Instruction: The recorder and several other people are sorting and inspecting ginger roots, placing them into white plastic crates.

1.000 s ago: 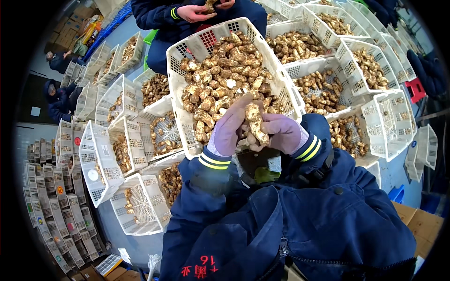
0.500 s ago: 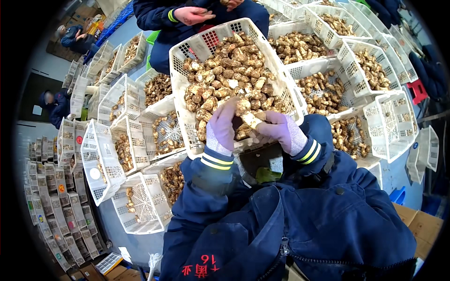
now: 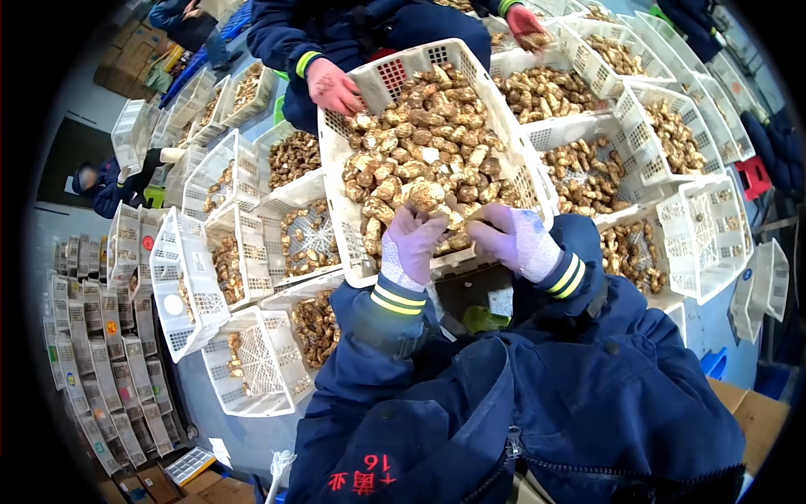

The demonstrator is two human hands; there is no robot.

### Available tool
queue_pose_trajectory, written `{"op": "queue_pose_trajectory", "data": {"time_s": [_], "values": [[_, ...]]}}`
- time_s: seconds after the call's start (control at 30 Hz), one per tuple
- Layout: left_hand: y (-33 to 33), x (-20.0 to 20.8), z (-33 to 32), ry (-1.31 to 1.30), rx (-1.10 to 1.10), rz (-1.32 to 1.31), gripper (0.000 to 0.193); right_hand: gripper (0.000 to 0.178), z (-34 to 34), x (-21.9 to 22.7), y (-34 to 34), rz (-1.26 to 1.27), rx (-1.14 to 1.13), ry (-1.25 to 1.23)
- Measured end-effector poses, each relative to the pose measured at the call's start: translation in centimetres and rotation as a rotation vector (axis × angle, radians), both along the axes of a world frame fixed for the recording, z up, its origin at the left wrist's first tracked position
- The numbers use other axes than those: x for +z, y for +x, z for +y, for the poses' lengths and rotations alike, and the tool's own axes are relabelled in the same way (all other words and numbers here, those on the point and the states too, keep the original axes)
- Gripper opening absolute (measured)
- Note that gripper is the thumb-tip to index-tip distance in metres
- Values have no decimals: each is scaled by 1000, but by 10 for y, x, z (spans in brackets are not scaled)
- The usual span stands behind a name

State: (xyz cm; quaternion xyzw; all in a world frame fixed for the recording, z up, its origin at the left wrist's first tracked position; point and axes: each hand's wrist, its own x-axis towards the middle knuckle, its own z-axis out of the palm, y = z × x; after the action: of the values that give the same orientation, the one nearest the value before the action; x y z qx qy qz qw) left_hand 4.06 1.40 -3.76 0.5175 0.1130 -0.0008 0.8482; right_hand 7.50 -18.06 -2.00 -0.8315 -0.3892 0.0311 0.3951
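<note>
A large white perforated crate (image 3: 336, 181) stands before me, heaped with brown-and-cream mushrooms (image 3: 411, 126). My left hand (image 3: 411, 244), in a pale purple glove, is curled around a mushroom (image 3: 426, 196) with a broad, rounded cap, over the near end of the heap. Close by on the right, my gloved right hand (image 3: 516, 242) has its fingers bent inward and pressed together beside the mushrooms. What it holds, if anything, is hidden.
Across the crate a co-worker's hand (image 3: 334, 87) grips the rim; the other hand (image 3: 527, 27) is over a crate (image 3: 550, 126) at the right. Crates of mushrooms surround me on both sides. Stacked crates (image 3: 109, 336) stand at the far left, cardboard boxes (image 3: 747, 412) at the lower right.
My hands have lowered slightly, and the mushroom's pale stem has turned from view. The co-worker's hands have spread apart, one to the crate rim, one to the right.
</note>
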Motion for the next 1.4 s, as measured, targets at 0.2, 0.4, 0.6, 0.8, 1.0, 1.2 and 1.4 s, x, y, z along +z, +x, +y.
{"op": "queue_pose_trajectory", "data": {"time_s": [0.2,0.4,0.6,0.8,1.0,1.2,1.4], "values": [[1,3,20,104,-25,14,37,28,-5,6,2,73,-189,121],[2,-1,20,-178,-106,-4,39,33,-9,-7,7,93,-228,104],[-4,2,11,86,-172,85,33,40,0,-4,1,336,-253,199],[-1,3,21,328,-73,104,33,40,-16,-2,26,163,-318,130],[4,-8,30,-270,-161,-21,24,39,-22,30,73,-79,-278,40],[2,-18,32,-402,11,36,24,47,16,17,121,-104,26,-458],[-2,-61,44,693,38,-640,18,52,50,-29,159,136,133,-1027]]}}
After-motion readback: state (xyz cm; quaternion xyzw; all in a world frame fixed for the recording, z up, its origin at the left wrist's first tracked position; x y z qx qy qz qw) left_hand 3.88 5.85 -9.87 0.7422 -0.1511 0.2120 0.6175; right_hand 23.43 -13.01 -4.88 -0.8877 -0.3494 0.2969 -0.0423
